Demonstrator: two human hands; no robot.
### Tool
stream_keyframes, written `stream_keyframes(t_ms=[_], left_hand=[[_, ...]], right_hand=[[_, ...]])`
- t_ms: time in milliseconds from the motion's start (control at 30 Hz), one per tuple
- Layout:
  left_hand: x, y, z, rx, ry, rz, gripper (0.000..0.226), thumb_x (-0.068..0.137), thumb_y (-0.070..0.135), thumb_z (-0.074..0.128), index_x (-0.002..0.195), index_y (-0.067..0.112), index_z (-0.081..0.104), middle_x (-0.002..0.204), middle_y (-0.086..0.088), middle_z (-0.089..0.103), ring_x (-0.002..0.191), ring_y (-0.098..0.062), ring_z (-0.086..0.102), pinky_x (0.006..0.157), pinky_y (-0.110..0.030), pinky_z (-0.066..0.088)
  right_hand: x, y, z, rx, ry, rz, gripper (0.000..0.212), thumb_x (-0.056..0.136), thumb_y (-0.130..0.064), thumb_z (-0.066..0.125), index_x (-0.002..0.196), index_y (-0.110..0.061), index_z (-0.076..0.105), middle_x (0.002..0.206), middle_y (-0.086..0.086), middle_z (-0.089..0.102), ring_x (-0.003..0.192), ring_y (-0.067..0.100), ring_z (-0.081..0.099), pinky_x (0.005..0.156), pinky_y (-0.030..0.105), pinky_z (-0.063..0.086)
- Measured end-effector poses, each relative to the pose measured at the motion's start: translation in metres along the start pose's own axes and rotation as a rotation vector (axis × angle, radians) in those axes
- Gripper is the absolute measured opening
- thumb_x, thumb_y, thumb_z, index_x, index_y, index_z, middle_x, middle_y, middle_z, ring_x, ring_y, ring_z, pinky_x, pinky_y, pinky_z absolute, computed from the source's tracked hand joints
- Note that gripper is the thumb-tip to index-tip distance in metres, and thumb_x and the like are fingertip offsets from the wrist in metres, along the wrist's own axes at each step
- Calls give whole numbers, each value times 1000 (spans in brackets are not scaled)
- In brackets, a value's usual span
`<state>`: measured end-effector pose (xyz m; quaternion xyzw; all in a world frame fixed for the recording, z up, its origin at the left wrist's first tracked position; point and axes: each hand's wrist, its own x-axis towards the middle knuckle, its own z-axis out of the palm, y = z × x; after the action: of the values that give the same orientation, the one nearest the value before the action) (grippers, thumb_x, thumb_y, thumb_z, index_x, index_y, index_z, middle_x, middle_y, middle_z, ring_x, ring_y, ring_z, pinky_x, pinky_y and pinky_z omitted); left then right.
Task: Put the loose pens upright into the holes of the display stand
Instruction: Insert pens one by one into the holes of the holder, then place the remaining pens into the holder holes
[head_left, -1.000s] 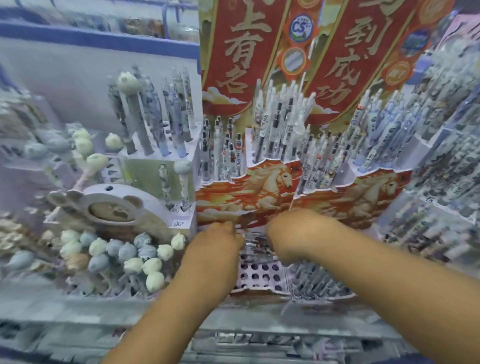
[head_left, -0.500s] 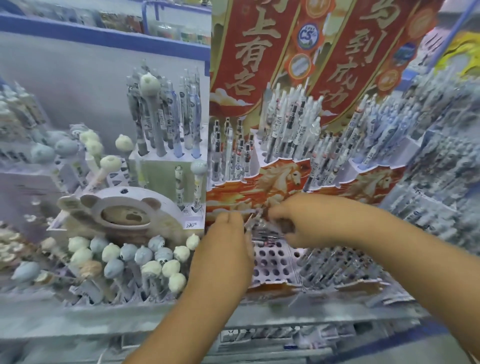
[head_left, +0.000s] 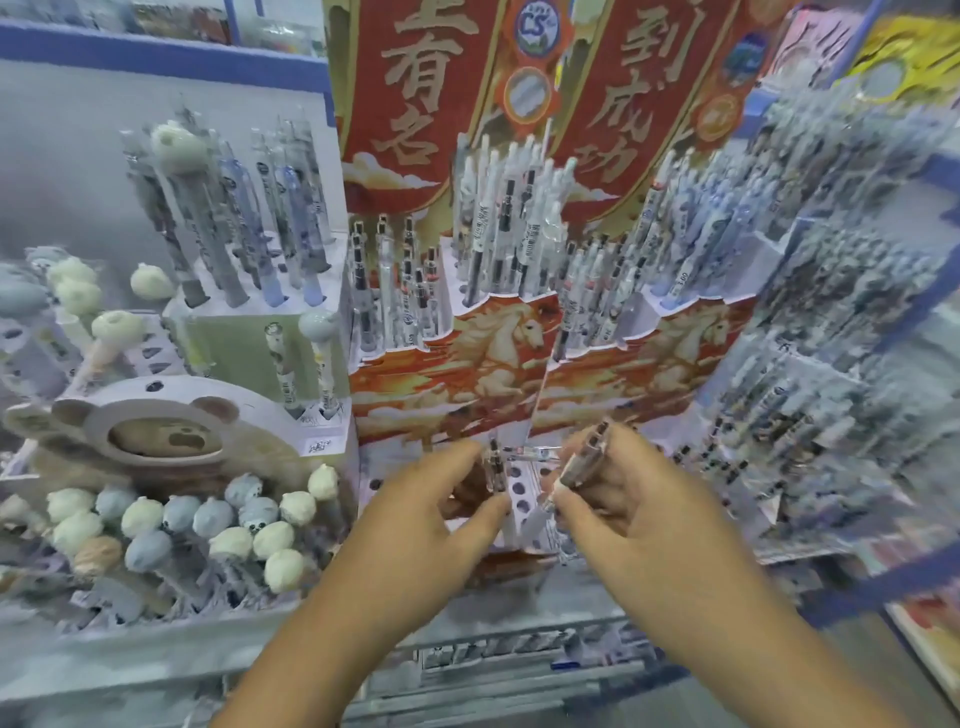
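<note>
Here, two hands (head_left: 530, 512), one pen (head_left: 581, 464) each.

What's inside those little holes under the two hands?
The holes between the left hand and right hand look dark and empty. Others are covered by the hands.

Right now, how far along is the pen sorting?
The upper tiers of the red horse display stand already stand full of upright pens. In hand: the left hand pinches one pen, the right hand grips another pen. Empty holes in the front tier remain unfilled.
</note>
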<state>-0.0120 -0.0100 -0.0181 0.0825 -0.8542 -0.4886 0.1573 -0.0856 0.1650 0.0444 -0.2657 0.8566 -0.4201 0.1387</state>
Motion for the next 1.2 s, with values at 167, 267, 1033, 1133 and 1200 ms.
stream_keyframes(t_ms=[167,267,1033,1133,1200], left_hand=[[-2,1,3,130,-32,12,15,94,37,62,84,30,54,80,11,67,81,-7,65,75,-41,54],[-2,1,4,149,-45,-4,16,95,36,61,82,29,53,80,12,65,81,-5,63,77,-39,55],[-4,-15,-2,313,-76,-69,45,96,4,49,126,33,64,117,18,62,108,-2,54,91,-14,43],[3,-22,0,433,29,1,46,88,-3,53,124,24,65,121,6,60,119,-13,48,99,-28,44],[14,-26,3,539,45,61,47,85,-3,56,124,20,66,122,2,61,119,-19,50,96,-37,48]], right_hand=[[-6,11,3,-77,59,-27,22,94,-22,68,87,-32,49,89,-13,70,82,1,71,78,42,62],[-6,12,8,-153,50,-38,17,95,-27,64,92,-30,48,80,-7,68,74,10,69,72,46,59],[-8,-7,12,-573,-208,104,25,101,-38,55,124,-31,63,107,-4,74,69,12,72,67,31,60],[0,-38,-27,-388,-153,92,17,98,-39,61,112,-44,68,97,-16,74,51,8,69,46,19,50],[25,-51,-51,-432,-94,-9,11,97,-36,62,94,-40,72,79,-16,72,46,4,61,41,16,45]])
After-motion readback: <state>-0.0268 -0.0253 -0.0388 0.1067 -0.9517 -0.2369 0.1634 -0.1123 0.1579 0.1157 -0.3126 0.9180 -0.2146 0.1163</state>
